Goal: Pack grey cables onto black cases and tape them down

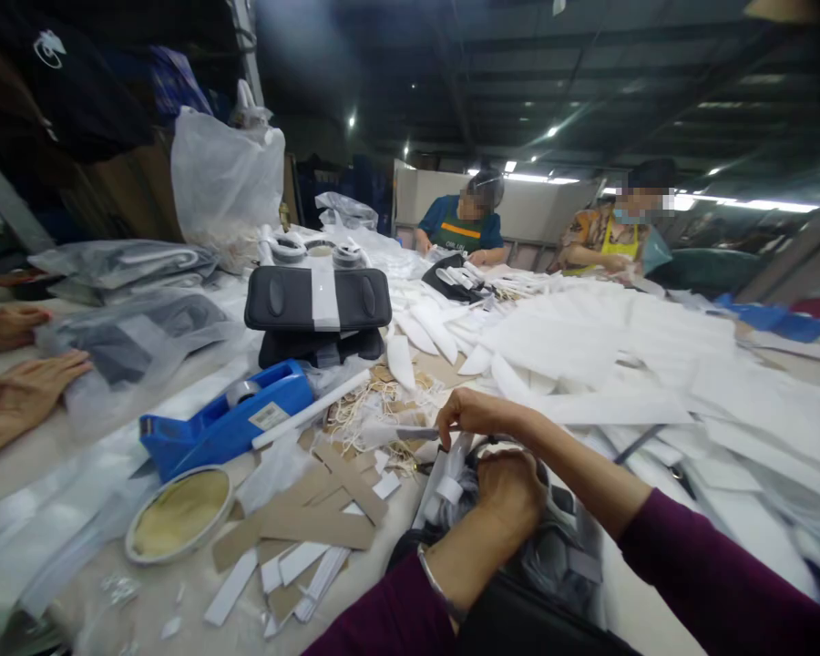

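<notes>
Cluttered workshop table (369, 569) around black bag (533, 620)

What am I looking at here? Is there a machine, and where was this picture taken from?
There is no robot here, just a person working bare-handed. The one picture comes from a camera worn on that person's head, looking forward and down, so the purple sleeves are theirs. The left hand reaches into an open dark bag with grey and white material inside; the right hand is at its far edge. What exactly the fingers grip is hidden. On the table lie a blue tape dispenser, cardboard strips, white sheets and a black case with a white band. Another person's hands show at the left edge, and two people work across the table.
</notes>
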Demonstrator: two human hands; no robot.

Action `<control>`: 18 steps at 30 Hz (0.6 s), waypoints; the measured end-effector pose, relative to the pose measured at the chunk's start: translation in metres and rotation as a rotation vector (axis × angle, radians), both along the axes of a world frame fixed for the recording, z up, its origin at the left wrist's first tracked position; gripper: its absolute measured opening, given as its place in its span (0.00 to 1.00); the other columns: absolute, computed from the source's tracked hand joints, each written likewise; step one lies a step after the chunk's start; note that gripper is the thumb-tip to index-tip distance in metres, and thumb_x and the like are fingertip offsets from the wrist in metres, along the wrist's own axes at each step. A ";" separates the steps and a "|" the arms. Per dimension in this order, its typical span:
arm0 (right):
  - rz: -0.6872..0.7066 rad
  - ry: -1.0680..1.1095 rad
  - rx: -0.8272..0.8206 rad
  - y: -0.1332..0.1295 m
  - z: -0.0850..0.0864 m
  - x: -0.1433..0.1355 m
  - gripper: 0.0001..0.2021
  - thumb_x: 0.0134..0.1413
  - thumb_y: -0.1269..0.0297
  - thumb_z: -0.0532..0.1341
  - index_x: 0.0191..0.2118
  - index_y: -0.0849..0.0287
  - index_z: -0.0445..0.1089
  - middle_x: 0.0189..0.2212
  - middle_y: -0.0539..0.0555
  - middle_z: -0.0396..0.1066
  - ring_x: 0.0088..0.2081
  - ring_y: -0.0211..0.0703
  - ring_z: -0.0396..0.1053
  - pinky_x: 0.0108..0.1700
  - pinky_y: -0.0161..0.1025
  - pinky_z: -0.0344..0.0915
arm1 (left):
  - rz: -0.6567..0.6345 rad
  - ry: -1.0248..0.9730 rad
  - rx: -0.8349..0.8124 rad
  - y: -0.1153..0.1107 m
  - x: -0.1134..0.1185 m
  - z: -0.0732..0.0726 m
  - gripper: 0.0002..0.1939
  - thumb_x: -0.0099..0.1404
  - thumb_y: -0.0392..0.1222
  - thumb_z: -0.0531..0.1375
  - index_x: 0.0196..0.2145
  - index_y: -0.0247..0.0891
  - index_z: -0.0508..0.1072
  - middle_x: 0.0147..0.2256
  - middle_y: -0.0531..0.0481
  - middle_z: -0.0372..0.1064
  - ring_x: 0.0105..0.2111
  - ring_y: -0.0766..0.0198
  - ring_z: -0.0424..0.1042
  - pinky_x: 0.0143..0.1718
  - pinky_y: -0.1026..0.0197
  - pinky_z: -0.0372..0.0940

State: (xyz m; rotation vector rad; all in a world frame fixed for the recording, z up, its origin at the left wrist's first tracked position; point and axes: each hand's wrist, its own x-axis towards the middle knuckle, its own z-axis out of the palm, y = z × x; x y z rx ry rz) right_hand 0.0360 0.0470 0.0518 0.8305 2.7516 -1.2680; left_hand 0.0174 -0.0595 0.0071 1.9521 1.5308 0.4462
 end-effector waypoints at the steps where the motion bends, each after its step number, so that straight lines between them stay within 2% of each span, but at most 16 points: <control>1: 0.005 0.031 -0.046 0.002 0.002 0.000 0.11 0.43 0.75 0.55 0.24 0.64 0.76 0.23 0.51 0.74 0.31 0.38 0.70 0.40 0.34 0.65 | 0.005 0.007 0.016 0.001 0.000 0.000 0.15 0.59 0.33 0.52 0.39 0.28 0.76 0.38 0.34 0.75 0.42 0.48 0.73 0.48 0.51 0.64; 3: -0.125 0.127 -0.108 0.013 0.005 0.003 0.10 0.42 0.76 0.55 0.24 0.64 0.73 0.33 0.53 0.76 0.37 0.39 0.72 0.42 0.34 0.66 | 0.008 0.016 0.057 0.001 -0.001 0.000 0.14 0.59 0.32 0.53 0.38 0.29 0.76 0.38 0.35 0.75 0.42 0.49 0.73 0.47 0.52 0.64; 5: -0.372 0.125 -0.021 0.031 0.003 0.006 0.10 0.41 0.78 0.56 0.29 0.64 0.73 0.41 0.55 0.75 0.38 0.39 0.73 0.40 0.33 0.67 | 0.024 -0.001 0.052 0.001 -0.001 -0.001 0.14 0.59 0.32 0.52 0.38 0.31 0.77 0.40 0.36 0.75 0.42 0.50 0.73 0.47 0.52 0.65; 7: -0.548 0.022 0.123 0.052 -0.003 0.006 0.12 0.40 0.79 0.57 0.33 0.64 0.74 0.39 0.57 0.75 0.34 0.39 0.73 0.35 0.31 0.68 | 0.043 -0.013 0.035 0.001 -0.002 -0.002 0.15 0.59 0.32 0.51 0.38 0.31 0.77 0.40 0.36 0.75 0.42 0.49 0.73 0.46 0.52 0.66; 8: -0.584 -0.039 0.173 0.062 -0.007 0.004 0.12 0.39 0.79 0.58 0.33 0.65 0.74 0.34 0.57 0.76 0.31 0.39 0.73 0.33 0.31 0.67 | 0.052 -0.017 0.025 0.000 -0.002 -0.002 0.15 0.59 0.31 0.51 0.38 0.31 0.77 0.39 0.36 0.75 0.42 0.49 0.73 0.46 0.51 0.66; 12: -0.575 -0.199 0.260 0.090 -0.026 -0.011 0.09 0.37 0.80 0.61 0.27 0.66 0.76 0.19 0.53 0.72 0.24 0.39 0.70 0.28 0.31 0.64 | 0.070 -0.039 0.001 0.000 -0.003 -0.003 0.16 0.59 0.31 0.51 0.40 0.30 0.76 0.41 0.35 0.74 0.45 0.48 0.72 0.48 0.50 0.65; 18: -0.452 -0.306 0.324 0.092 -0.047 -0.034 0.11 0.31 0.80 0.67 0.26 0.60 0.77 0.24 0.50 0.74 0.30 0.39 0.71 0.31 0.30 0.62 | 0.095 -0.109 -0.034 0.002 -0.001 -0.008 0.18 0.62 0.33 0.48 0.45 0.30 0.73 0.43 0.35 0.73 0.48 0.47 0.70 0.53 0.48 0.61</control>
